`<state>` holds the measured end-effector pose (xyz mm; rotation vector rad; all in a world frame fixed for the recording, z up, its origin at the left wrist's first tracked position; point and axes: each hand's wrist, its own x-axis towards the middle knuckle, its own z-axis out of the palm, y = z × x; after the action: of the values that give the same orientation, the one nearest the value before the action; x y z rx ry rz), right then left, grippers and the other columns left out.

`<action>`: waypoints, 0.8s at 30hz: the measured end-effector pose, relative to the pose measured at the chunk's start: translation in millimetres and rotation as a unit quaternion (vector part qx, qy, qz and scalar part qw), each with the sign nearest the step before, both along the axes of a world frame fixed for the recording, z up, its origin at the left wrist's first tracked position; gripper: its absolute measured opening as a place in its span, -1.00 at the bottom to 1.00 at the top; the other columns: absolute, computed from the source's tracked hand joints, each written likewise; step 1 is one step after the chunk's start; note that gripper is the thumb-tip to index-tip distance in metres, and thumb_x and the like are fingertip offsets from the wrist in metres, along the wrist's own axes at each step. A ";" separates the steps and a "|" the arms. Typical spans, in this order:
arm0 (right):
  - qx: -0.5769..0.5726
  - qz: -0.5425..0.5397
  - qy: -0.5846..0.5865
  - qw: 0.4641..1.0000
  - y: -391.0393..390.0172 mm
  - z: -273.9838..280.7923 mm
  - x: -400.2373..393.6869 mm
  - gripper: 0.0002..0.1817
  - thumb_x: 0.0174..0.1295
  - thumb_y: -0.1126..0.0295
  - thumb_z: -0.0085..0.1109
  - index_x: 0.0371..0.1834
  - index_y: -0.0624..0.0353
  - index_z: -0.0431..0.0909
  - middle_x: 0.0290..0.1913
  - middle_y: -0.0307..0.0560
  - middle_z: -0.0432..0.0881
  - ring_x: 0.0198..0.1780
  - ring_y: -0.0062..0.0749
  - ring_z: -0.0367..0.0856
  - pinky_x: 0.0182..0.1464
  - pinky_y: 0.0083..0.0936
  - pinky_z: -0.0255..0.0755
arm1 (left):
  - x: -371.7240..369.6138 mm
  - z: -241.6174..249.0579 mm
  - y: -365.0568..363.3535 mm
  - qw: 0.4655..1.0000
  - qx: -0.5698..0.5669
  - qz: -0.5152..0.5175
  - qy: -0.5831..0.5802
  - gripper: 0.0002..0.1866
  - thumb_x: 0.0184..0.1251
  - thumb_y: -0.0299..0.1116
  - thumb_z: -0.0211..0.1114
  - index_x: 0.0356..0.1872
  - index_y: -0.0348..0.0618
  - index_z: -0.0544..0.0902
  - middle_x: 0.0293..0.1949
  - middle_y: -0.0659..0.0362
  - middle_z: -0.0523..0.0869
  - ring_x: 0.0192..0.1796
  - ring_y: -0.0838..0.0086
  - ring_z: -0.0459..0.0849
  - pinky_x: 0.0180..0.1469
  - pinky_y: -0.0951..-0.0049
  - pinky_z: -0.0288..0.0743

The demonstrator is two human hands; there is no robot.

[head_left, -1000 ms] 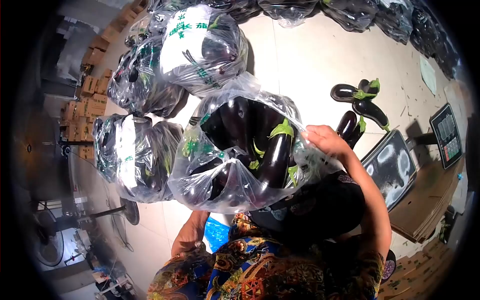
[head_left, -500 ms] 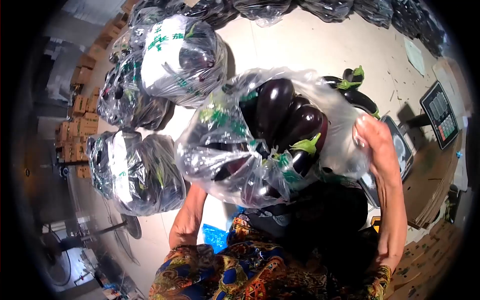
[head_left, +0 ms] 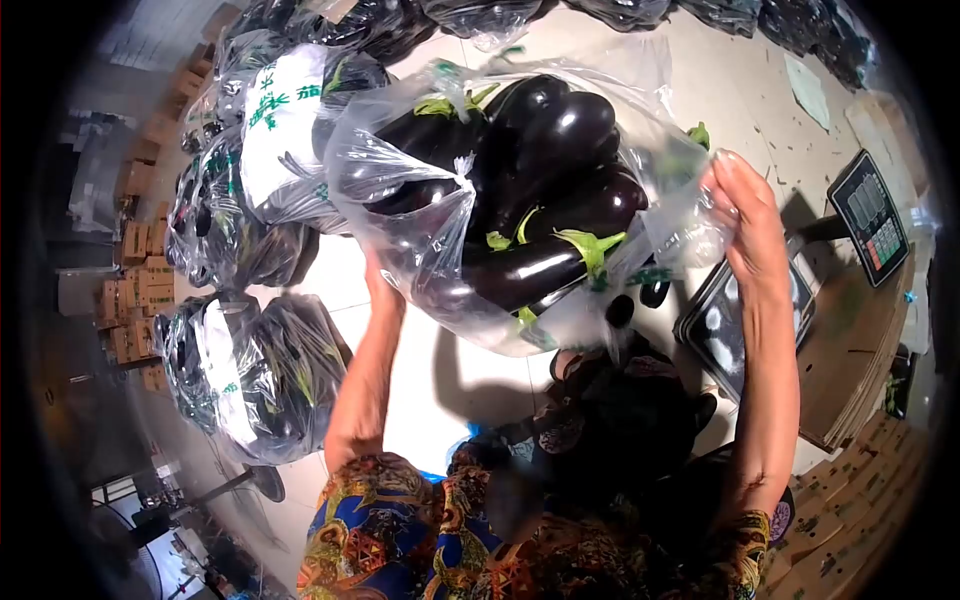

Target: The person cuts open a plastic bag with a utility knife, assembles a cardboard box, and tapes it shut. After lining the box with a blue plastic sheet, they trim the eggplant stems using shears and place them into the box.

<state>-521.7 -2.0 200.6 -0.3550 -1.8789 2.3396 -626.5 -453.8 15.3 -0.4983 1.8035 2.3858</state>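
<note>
A clear plastic bag [head_left: 420, 235] full of glossy dark eggplants [head_left: 565, 135] is held up off the floor in front of me. Its knotted corner [head_left: 462, 172] faces me, and green stalks show among the fruit. My right hand [head_left: 742, 200] pinches the gathered plastic at the bag's right side, fingers closed. My left hand [head_left: 385, 285] supports the bag's lower left side; its fingers are hidden behind the plastic. Past the bag's right edge, a green eggplant stalk [head_left: 699, 134] peeks out.
Filled eggplant bags [head_left: 275, 375] stand at the left, one with a white printed panel [head_left: 285, 130]. More bags [head_left: 620, 10] line the back. At the right are a scale platform [head_left: 715, 325], its keypad display [head_left: 868, 220] and flattened cardboard [head_left: 850, 370]. Cartons [head_left: 135, 300] are stacked far left.
The bag has risen and moved forward and slightly left with both hands, tipping so more eggplants show. The loose eggplants behind it are now mostly covered, and more of the scale platform shows.
</note>
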 end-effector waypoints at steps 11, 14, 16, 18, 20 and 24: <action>-0.071 0.044 0.059 0.995 -46.1 -0.1 -59.8 -0.70 0.41 0.19 0.04 -0.38 0.19 0.49 -0.57 -0.49 0.21 -0.57 -0.83 0.05 -0.52 -0.78 -0.02 | 9.2 19.6 74.2 0.987 0.145 0.017 -0.060 -0.44 0.46 0.08 -0.01 0.18 -0.22 0.47 -0.02 0.07 0.64 0.02 0.27 0.62 0.04 0.23 0.58; -0.023 0.130 0.050 0.990 -40.3 -1.5 -73.2 -0.69 0.38 0.20 0.07 -0.40 0.22 0.52 -0.50 -0.39 0.37 -0.48 -0.77 0.17 -0.41 -0.73 0.09 | -24.7 19.2 73.0 0.986 0.151 0.027 -0.062 -0.44 0.46 0.08 -0.01 0.18 -0.21 0.47 -0.01 0.07 0.64 0.02 0.27 0.62 0.04 0.23 0.58; 0.055 0.069 0.010 0.996 -42.8 -8.7 -64.0 -0.64 0.38 0.14 0.05 -0.39 0.22 0.56 -0.43 -0.29 0.49 -0.34 -0.68 0.34 -0.24 -0.65 0.25 | -41.8 15.0 76.0 0.984 0.161 0.030 -0.065 -0.44 0.46 0.07 0.00 0.19 -0.21 0.46 -0.01 0.07 0.64 0.02 0.27 0.62 0.04 0.23 0.58; 0.211 -0.105 -0.008 0.972 -40.6 -30.4 -43.6 -0.65 0.39 0.14 0.02 -0.31 0.23 0.56 -0.36 -0.25 0.54 -0.25 -0.63 0.42 -0.12 -0.61 0.30 | -44.5 10.6 74.7 0.984 0.162 0.029 -0.071 -0.45 0.46 0.07 0.00 0.19 -0.20 0.46 0.00 0.07 0.63 0.02 0.26 0.62 0.04 0.23 0.58; 0.202 -0.259 -0.024 0.944 -42.3 -68.3 -15.5 -0.67 0.41 0.16 0.00 -0.17 0.25 0.55 -0.30 -0.20 0.58 -0.17 -0.56 0.50 -0.02 -0.58 0.36 | -36.7 6.6 71.4 0.984 0.157 0.025 -0.083 -0.45 0.46 0.07 0.00 0.19 -0.20 0.46 0.00 0.07 0.63 0.02 0.26 0.62 0.04 0.23 0.58; 0.123 -0.232 0.063 0.963 -34.3 -288.1 20.9 -0.36 0.48 0.03 -0.19 0.48 0.20 0.11 0.32 0.01 0.35 0.29 -0.28 0.36 0.33 -0.39 0.25 | -18.8 3.1 69.0 0.983 0.154 0.010 -0.098 -0.45 0.46 0.06 0.01 0.20 -0.19 0.46 0.01 0.08 0.63 0.02 0.26 0.61 0.03 0.23 0.58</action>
<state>-500.8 -36.3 -87.5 -0.5347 -1.7656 1.7641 -645.3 -384.7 18.4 -0.6867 1.3260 2.4657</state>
